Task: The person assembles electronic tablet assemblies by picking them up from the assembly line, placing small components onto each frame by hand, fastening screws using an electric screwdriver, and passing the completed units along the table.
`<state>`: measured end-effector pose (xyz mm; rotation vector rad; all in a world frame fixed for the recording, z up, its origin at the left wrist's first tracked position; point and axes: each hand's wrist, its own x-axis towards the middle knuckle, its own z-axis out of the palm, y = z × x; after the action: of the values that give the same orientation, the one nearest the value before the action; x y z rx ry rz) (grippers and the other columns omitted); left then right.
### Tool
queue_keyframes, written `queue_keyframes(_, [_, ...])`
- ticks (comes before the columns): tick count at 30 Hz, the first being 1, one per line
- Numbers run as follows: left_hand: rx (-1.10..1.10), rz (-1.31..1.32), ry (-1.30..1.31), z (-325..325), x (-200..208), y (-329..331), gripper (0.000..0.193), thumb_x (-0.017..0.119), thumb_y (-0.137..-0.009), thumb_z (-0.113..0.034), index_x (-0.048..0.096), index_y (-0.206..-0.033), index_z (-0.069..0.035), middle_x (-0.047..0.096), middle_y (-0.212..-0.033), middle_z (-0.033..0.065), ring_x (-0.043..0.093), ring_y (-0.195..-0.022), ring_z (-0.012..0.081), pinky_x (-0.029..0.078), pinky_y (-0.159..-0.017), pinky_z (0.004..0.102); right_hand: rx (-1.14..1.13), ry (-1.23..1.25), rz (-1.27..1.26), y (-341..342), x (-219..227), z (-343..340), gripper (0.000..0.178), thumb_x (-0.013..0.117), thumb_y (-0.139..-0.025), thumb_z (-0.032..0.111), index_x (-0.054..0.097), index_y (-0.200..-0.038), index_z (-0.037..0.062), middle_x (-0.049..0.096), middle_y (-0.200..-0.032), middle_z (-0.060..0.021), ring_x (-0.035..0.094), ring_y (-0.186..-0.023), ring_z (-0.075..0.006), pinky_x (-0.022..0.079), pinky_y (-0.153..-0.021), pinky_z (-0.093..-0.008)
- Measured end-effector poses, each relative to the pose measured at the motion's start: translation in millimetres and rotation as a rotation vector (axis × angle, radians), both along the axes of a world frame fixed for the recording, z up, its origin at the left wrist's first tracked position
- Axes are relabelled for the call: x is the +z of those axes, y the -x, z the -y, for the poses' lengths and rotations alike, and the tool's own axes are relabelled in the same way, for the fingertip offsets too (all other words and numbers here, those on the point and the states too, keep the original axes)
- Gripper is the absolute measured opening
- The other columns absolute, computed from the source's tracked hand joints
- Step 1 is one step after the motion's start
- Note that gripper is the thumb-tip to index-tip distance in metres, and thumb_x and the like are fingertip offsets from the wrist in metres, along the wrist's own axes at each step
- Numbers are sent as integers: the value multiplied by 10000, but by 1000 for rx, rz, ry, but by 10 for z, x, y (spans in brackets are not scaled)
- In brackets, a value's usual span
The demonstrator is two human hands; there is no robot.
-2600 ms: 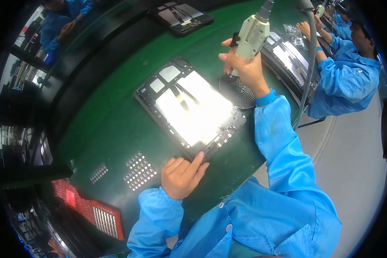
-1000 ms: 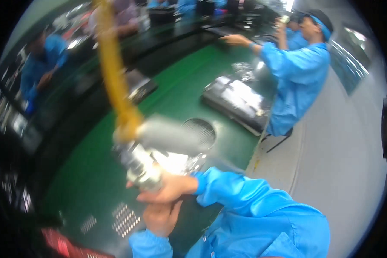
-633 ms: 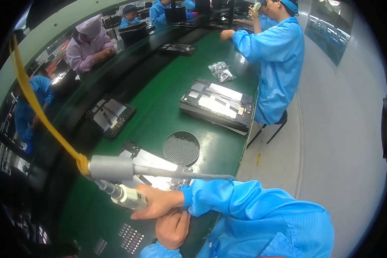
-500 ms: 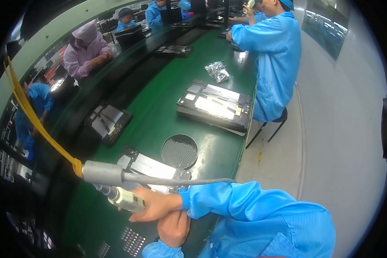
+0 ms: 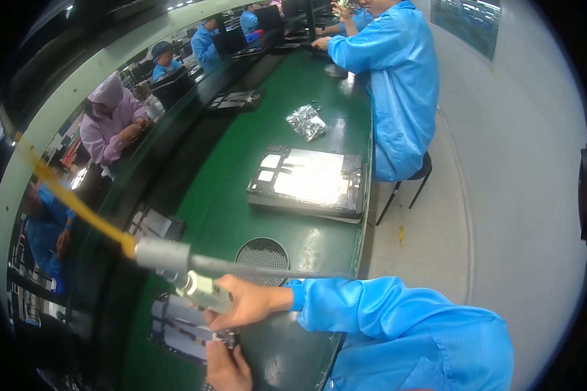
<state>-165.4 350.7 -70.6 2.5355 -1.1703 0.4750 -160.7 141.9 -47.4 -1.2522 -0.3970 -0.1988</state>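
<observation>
My right hand (image 5: pixel 244 301) is wrapped round a pale electric screwdriver (image 5: pixel 207 294). The tool hangs from a yellow strap (image 5: pixel 78 203) over the bench, and its tip is hidden. Below it, a flat device chassis (image 5: pixel 176 331) with silver panels and dark edges lies on the green bench. My left hand (image 5: pixel 227 370) is at the near corner of that chassis, with finger and thumb close together by small parts on its edge. I cannot make out what, if anything, is between them.
A round dark dish (image 5: pixel 262 255) with a dotted base sits beyond the screwdriver cable. Farther along are a stack of similar chassis (image 5: pixel 306 181) and a crumpled silver bag (image 5: pixel 306 122). Another chassis (image 5: pixel 155 223) lies left. A co-worker in blue (image 5: pixel 401 91) sits at the bench's right edge.
My left hand has moved from beside my right wrist to the chassis corner. The chassis has come nearer and lies beneath the screwdriver, covering the sheet of small parts. The view has shifted.
</observation>
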Motion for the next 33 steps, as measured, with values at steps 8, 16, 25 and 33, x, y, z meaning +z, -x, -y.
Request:
queue_keyframes(8, [207, -77, -3, -431, 11, -1009, 303, 599, -778, -73, 559, -1039, 74, 575, -1044, 261, 564, -940, 416, 454, -813, 417, 228, -24, -156, 13, 15, 0, 455, 647, -743, 45, 467, -1161, 28, 602, -883, -74, 578, -860, -121, 487, -720, -283])
queue_keyframes(16, [338, -108, -33, -741, -92, -1746, 299, 584, -782, -31, 551, -1060, 76, 593, -997, 262, 573, -911, 418, 455, -779, 409, -20, 127, -27, 7, -28, -12, 376, 694, -674, 63, 521, -997, -21, 583, -737, -109, 572, -683, -192, 447, -596, -323])
queue_keyframes(25, [60, 130, 256, -1263, -632, -2315, 340, 670, -733, -108, 611, -1058, -27, 653, -930, 111, 625, -867, 265, 474, -804, 302, 47, 74, 57, -28, -80, -142, 393, 706, -615, 92, 527, -944, -26, 590, -810, -171, 607, -764, -290, 464, -643, -373])
queue_keyframes(33, [44, -99, -91, 682, -17, -1944, 449, 661, -713, -156, 555, -1107, 32, 522, -1175, 246, 491, -1114, 367, 403, -938, 389, -41, 147, 62, -18, -210, 30, 333, 724, -717, 155, 558, -960, -1, 627, -739, -123, 632, -638, -224, 481, -573, -301])
